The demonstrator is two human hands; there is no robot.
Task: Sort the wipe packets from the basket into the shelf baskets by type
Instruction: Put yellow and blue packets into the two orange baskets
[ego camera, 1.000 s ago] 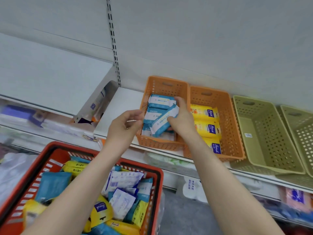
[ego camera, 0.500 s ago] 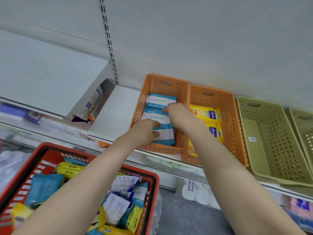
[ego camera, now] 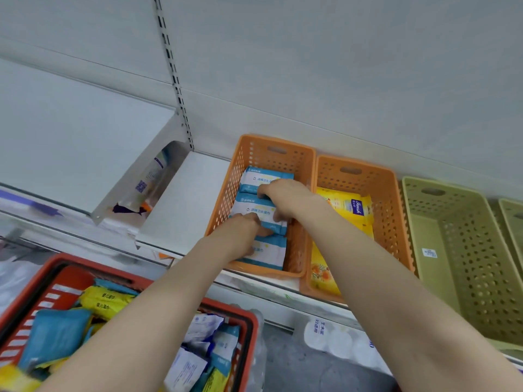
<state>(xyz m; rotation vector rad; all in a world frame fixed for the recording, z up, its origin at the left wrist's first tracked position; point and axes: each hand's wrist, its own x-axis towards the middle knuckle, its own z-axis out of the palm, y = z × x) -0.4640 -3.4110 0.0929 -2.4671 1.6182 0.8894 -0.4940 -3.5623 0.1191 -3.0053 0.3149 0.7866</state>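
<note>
Left hand [ego camera: 240, 232] moved onto middle packet [ego camera: 254, 207], grip unclear; right hand [ego camera: 285, 197] clasps far edge beside orange basket [ego camera: 300, 168] wall

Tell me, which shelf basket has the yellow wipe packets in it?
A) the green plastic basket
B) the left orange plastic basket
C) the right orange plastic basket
C: the yellow wipe packets lie in the right orange plastic basket; the left orange plastic basket holds blue-and-white wipe packets.

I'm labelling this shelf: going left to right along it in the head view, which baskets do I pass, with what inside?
Left orange basket holding blue-and-white packets → right orange basket holding yellow packets → first green basket → second green basket, cut off by the frame edge.
</note>
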